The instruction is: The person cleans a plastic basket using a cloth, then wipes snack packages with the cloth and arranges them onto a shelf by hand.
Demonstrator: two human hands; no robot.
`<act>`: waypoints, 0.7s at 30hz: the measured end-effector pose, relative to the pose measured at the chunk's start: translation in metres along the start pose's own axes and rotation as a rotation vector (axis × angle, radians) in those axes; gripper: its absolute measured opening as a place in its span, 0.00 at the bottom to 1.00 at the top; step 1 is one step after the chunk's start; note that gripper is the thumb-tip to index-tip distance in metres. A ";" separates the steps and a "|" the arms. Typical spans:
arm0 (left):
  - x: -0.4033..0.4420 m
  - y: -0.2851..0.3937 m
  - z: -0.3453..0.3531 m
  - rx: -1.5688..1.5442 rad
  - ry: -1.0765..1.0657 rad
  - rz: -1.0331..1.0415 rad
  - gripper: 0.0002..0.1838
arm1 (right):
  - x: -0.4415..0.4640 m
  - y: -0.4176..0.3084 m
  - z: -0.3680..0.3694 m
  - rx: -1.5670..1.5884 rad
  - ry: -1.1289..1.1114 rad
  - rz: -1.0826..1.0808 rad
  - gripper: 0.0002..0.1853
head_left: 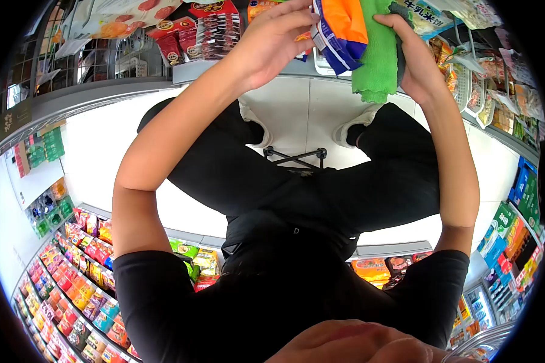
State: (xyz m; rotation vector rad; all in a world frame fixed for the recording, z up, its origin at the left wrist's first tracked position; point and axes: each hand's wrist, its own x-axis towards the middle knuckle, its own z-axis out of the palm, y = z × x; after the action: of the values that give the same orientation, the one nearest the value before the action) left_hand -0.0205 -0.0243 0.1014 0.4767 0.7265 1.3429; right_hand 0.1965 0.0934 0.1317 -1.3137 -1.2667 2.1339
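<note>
My left hand reaches to the shelf at the top of the view. Its fingers are closed on the left edge of an orange and dark blue snack bag, which hangs tilted. Just right of the bag, a folded green cloth hangs down, and my right hand grips it with the thumb across its upper part. Something dark grey shows between the cloth and my right palm. The fingers of my right hand are mostly hidden behind the cloth.
Red snack packets stand on the shelf to the left. A blue and white bag and small snacks in white baskets are at the right. A folding stool's crossed legs show between my knees. Filled shelves stand behind me.
</note>
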 end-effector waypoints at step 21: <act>0.003 -0.018 -0.008 0.266 0.210 0.031 0.23 | 0.029 0.011 -0.042 -0.557 0.148 -0.381 0.23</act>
State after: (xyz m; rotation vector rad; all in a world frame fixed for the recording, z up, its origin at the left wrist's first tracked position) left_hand -0.0132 -0.0255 0.0832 0.5649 1.0836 1.3442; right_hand 0.2185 0.1285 0.0993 -1.2585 -1.9468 1.4498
